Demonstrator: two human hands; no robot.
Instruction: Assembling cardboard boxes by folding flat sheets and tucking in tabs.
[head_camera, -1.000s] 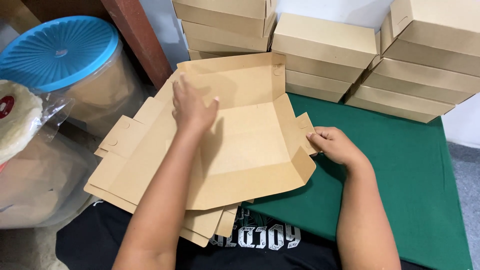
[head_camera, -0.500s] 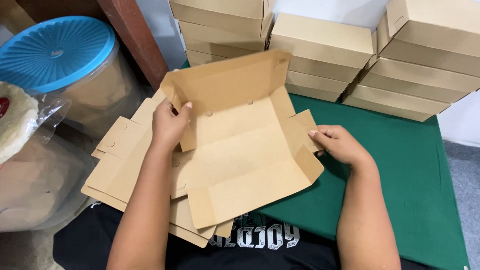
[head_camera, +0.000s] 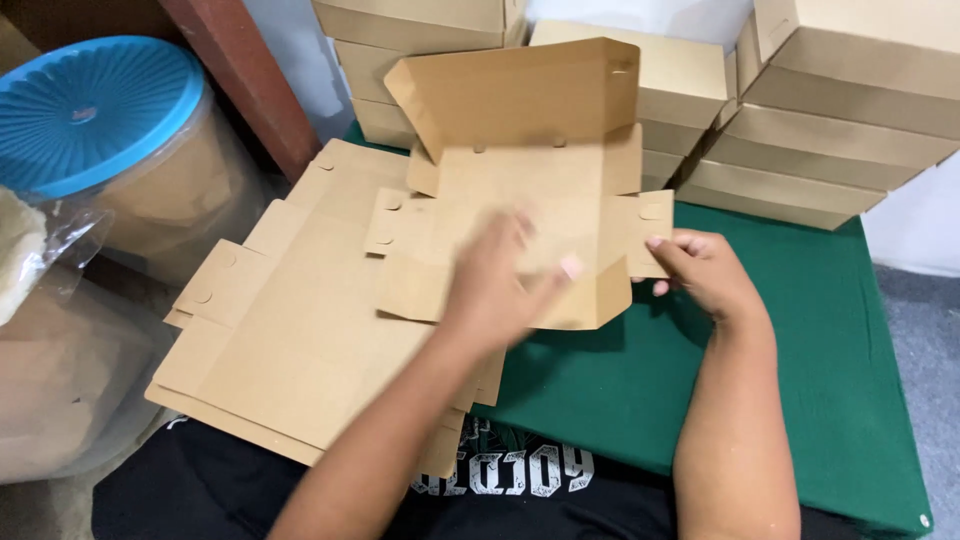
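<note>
A brown cardboard box blank (head_camera: 520, 190) is lifted off the stack, its back panel folded upright and side flaps partly raised. My left hand (head_camera: 495, 290) is blurred over the blank's front panel, fingers spread and touching the cardboard. My right hand (head_camera: 700, 270) pinches the blank's right side flap between thumb and fingers. Under and left of the blank lies a stack of flat unfolded blanks (head_camera: 300, 330).
Finished closed cardboard boxes (head_camera: 850, 120) are piled at the back and right on a green-covered table (head_camera: 800, 380). A clear tub with a blue lid (head_camera: 100, 110) stands at the left, next to a plastic bag (head_camera: 30, 260).
The blank has been raised off the flat stack and shifted right and away. My left hand left the left flap and swept over to the front panel. My right hand stays on the right flap.
</note>
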